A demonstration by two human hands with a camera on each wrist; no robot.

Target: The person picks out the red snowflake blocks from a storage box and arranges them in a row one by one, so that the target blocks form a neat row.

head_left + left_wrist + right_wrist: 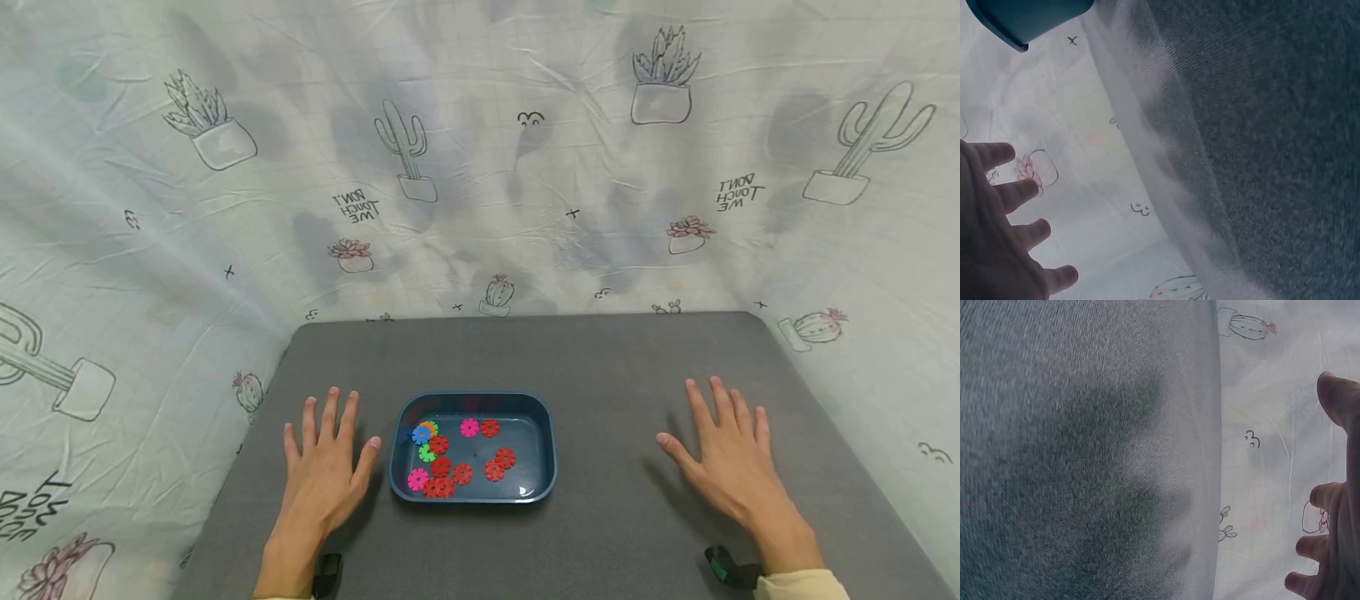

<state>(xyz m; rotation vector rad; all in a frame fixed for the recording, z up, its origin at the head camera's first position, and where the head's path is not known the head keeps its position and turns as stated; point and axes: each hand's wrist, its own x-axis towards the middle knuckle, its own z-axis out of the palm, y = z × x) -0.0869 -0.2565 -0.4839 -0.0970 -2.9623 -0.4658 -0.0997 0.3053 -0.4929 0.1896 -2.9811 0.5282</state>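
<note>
A dark blue tray [525, 492] sits on the grey table between the two hands. Inside it lie several small notched plastic discs, mostly red [462, 473], along with pink [417, 479], green [427, 453] and blue [421, 435] ones, bunched toward the tray's left side. My left hand [322, 479], fingers spread and straight, is just left of the tray and holds nothing. Further off on the right, my right hand [731, 467] is likewise spread with nothing in it. The left wrist view catches a corner of the tray [1035, 22] above the left fingers [1019, 194].
The grey table [600, 358] has rounded far corners. Pale cloth [480, 167] printed with potted cacti hangs behind it and along both sides. A dark wrist strap [731, 571] shows on the right wrist, another [327, 575] on the left.
</note>
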